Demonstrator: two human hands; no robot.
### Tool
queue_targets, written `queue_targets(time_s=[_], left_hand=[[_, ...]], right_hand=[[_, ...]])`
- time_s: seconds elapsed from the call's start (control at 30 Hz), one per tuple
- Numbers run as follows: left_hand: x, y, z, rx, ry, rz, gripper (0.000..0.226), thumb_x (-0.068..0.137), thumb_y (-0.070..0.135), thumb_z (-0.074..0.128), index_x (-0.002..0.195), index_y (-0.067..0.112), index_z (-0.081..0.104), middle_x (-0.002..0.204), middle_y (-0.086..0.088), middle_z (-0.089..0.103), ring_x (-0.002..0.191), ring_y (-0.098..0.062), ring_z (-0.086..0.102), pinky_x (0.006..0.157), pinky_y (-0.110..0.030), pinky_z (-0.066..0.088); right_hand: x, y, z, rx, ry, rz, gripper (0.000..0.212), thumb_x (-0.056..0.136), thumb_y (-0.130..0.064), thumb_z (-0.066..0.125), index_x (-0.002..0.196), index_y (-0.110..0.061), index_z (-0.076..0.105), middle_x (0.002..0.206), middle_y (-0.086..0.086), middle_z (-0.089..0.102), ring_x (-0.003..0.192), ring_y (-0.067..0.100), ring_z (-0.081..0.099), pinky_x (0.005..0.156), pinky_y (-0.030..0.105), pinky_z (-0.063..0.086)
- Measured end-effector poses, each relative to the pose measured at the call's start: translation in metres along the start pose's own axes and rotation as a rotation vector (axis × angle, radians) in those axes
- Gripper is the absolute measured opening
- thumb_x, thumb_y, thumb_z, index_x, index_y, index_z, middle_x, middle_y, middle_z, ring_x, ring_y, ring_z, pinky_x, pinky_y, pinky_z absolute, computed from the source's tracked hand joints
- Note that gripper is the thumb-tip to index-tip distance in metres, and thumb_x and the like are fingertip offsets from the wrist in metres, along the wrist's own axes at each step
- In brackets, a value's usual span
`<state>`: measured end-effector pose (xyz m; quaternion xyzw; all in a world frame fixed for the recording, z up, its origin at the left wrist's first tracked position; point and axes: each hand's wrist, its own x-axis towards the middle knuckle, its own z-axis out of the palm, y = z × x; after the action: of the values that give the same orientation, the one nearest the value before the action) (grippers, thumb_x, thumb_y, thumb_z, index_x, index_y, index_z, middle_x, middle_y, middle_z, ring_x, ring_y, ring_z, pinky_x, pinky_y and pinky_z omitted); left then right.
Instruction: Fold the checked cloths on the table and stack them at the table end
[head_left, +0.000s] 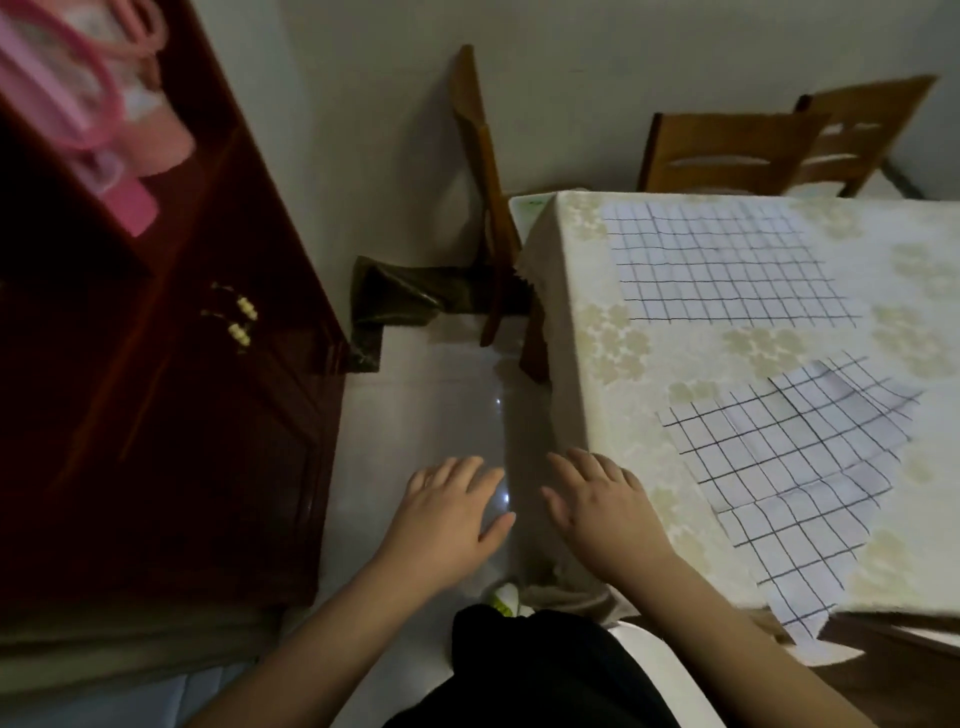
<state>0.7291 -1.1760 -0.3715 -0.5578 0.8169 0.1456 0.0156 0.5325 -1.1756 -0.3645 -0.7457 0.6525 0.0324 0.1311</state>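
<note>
Both hands, left (451, 512) and right (605, 506), hover spread wide and empty at lower centre, off the desk (587, 332), so neither cloth, far (727, 262) or near (789, 467), is gripped yet.

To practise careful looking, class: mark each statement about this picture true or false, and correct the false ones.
1. Both hands are empty. True: the left hand and right hand are open.
2. The far checked cloth lies flat. True.
3. The near checked cloth is neatly folded. False: it is rumpled and overhangs the table edge.
4. The right hand grips a cloth. False: it touches neither.
</note>
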Motion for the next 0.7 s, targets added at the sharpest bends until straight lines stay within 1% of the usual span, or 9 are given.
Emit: queue_targets(time_s=[0.1, 0.2, 0.23, 0.3, 0.37, 0.4, 0.53, 0.6, 0.7], left_hand=[[0.042, 0.002, -0.010, 0.016, -0.065, 0.078, 0.065, 0.088, 0.061, 0.027, 0.136, 0.024, 0.051, 0.136, -0.001, 0.054, 0.126, -0.024, 0.052, 0.098, -0.044, 0.043], [0.080, 0.008, -0.021, 0.051, -0.042, 0.152, 0.060, 0.089, 0.059, 0.032, 0.131, 0.024, 0.057, 0.128, 0.001, 0.059, 0.119, -0.022, 0.058, 0.091, -0.042, 0.048], [0.093, 0.010, -0.025, 0.051, -0.048, 0.179, 0.061, 0.089, 0.059, 0.030, 0.134, 0.024, 0.054, 0.132, 0.001, 0.057, 0.123, -0.022, 0.055, 0.095, -0.042, 0.046], [0.118, 0.018, -0.032, 0.060, -0.102, 0.237, 0.066, 0.090, 0.060, 0.023, 0.144, 0.025, 0.042, 0.145, 0.002, 0.045, 0.135, -0.020, 0.041, 0.106, -0.041, 0.035], [0.143, 0.027, -0.034, 0.083, -0.131, 0.300, 0.069, 0.090, 0.060, 0.019, 0.147, 0.026, 0.035, 0.149, 0.003, 0.038, 0.139, -0.019, 0.033, 0.110, -0.040, 0.028], [0.154, 0.034, -0.034, 0.095, -0.135, 0.338, 0.069, 0.090, 0.060, 0.019, 0.146, 0.026, 0.037, 0.149, 0.003, 0.040, 0.139, -0.019, 0.034, 0.110, -0.040, 0.029], [0.197, 0.066, -0.030, 0.137, -0.156, 0.499, 0.069, 0.088, 0.061, 0.021, 0.140, 0.025, 0.046, 0.143, 0.002, 0.047, 0.134, -0.020, 0.041, 0.107, -0.041, 0.032], [0.219, 0.083, -0.027, 0.155, -0.212, 0.570, 0.075, 0.084, 0.062, 0.014, 0.144, 0.027, 0.041, 0.146, 0.005, 0.042, 0.137, -0.018, 0.036, 0.110, -0.040, 0.028], [0.250, 0.104, -0.018, 0.162, -0.228, 0.689, 0.071, 0.084, 0.060, 0.021, 0.138, 0.025, 0.050, 0.140, 0.002, 0.051, 0.132, -0.021, 0.045, 0.105, -0.043, 0.036]], right_hand=[[0.025, 0.021, -0.007, 0.035, -0.001, 0.106, 0.050, 0.089, -0.050, 0.034, 0.113, -0.021, 0.068, 0.110, 0.002, 0.070, 0.097, 0.026, 0.067, 0.077, 0.040, 0.055], [0.045, 0.044, -0.012, 0.052, -0.010, 0.182, 0.051, 0.089, -0.051, 0.034, 0.113, -0.022, 0.068, 0.110, 0.002, 0.070, 0.099, 0.025, 0.068, 0.078, 0.039, 0.055], [0.050, 0.050, -0.015, 0.063, -0.007, 0.207, 0.053, 0.090, -0.052, 0.032, 0.115, -0.022, 0.068, 0.112, 0.003, 0.070, 0.101, 0.026, 0.067, 0.080, 0.040, 0.054], [0.059, 0.062, -0.019, 0.082, 0.011, 0.244, 0.062, 0.090, -0.054, 0.023, 0.125, -0.022, 0.063, 0.124, 0.004, 0.065, 0.114, 0.026, 0.062, 0.090, 0.042, 0.050], [0.064, 0.074, -0.024, 0.117, -0.002, 0.288, 0.072, 0.088, -0.056, 0.012, 0.137, -0.022, 0.053, 0.139, 0.004, 0.056, 0.128, 0.026, 0.052, 0.102, 0.043, 0.042], [0.064, 0.081, -0.024, 0.123, 0.024, 0.318, 0.072, 0.088, -0.056, 0.012, 0.137, -0.022, 0.052, 0.140, 0.004, 0.055, 0.128, 0.026, 0.051, 0.102, 0.044, 0.041], [0.060, 0.108, -0.021, 0.146, 0.033, 0.494, 0.058, 0.089, -0.053, 0.029, 0.122, -0.021, 0.064, 0.122, 0.002, 0.067, 0.110, 0.025, 0.064, 0.087, 0.041, 0.052], [0.056, 0.120, -0.018, 0.177, 0.068, 0.561, 0.063, 0.089, -0.054, 0.024, 0.129, -0.021, 0.060, 0.129, 0.003, 0.063, 0.117, 0.025, 0.060, 0.093, 0.042, 0.048], [0.053, 0.136, -0.016, 0.229, 0.059, 0.681, 0.071, 0.089, -0.056, 0.011, 0.144, -0.023, 0.042, 0.147, 0.000, 0.046, 0.135, 0.023, 0.042, 0.108, 0.039, 0.033]])
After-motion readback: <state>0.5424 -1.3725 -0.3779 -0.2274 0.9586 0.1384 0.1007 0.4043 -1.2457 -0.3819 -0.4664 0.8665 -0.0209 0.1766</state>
